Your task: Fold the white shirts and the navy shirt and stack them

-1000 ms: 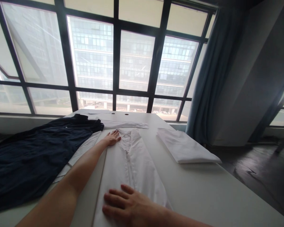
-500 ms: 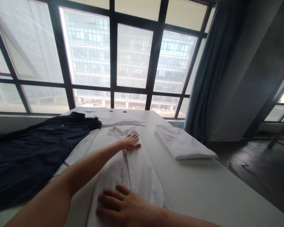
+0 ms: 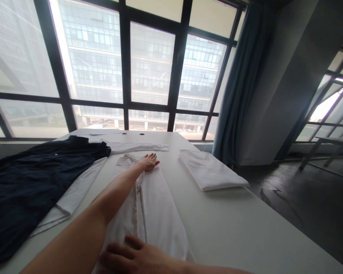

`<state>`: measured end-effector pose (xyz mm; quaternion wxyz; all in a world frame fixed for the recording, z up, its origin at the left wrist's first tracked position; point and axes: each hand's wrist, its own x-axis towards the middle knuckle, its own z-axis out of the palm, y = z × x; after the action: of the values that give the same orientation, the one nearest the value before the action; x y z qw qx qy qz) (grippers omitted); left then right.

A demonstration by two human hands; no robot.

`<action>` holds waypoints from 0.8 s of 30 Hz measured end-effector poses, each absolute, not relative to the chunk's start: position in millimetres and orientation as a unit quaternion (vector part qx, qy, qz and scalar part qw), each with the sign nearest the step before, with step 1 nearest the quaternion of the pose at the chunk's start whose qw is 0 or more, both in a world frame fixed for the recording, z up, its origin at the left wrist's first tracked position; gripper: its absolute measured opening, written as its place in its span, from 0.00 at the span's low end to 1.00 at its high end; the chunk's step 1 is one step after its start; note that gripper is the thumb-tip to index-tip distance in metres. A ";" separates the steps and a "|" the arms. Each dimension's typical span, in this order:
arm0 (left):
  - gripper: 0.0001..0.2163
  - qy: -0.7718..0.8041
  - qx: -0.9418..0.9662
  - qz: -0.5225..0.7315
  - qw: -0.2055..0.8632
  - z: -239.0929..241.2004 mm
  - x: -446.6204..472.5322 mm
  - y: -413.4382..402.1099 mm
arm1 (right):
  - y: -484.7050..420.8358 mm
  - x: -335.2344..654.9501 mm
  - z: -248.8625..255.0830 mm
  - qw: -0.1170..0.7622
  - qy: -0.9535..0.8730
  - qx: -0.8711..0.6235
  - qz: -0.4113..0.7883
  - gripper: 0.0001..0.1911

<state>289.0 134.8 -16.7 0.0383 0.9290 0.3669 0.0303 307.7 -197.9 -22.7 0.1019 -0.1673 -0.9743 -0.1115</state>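
A white shirt (image 3: 162, 213) lies lengthwise before me, its sides folded in so that two edges meet along the middle. Its collar end (image 3: 124, 160) points towards the window. My left hand (image 3: 149, 162) reaches far forward and rests flat on the shirt near the collar, fingers stretched out. Close to me, my right hand (image 3: 137, 255) is over the near part of the shirt with its fingers spread and slightly blurred. Neither hand grips anything. My left forearm covers part of the shirt's left side.
A dark navy shirt (image 3: 31, 182) is spread at left, over white cloth (image 3: 74, 186). A folded white cloth (image 3: 211, 171) sits to the right on the white table (image 3: 231, 228). More white fabric (image 3: 131, 147) lies beyond the collar. A blue curtain (image 3: 240, 95) hangs beside the windows.
My left hand has slid a little forward over the shirt, towards the collar's right side. My right hand stays low over the near part. The view has turned slightly right.
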 end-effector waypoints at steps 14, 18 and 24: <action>0.34 0.355 0.934 0.021 0.042 -18.0 141.7 -38.0 | -211.3 309.3 10.1 0.115 -0.968 -0.201 0.093 0.36; 0.35 0.382 0.923 0.007 0.054 -20.8 149.7 -55.7 | -204.0 307.1 9.8 0.128 -0.964 -0.199 0.118 0.38; 0.35 0.385 0.919 0.026 0.079 -21.7 177.2 -19.9 | -194.6 310.7 6.7 0.124 -0.962 -0.226 0.089 0.39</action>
<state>177.2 -19.9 -21.7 0.0789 0.9192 0.3849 0.0256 310.7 -194.6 6.7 0.1242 -0.2260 -0.9621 0.0892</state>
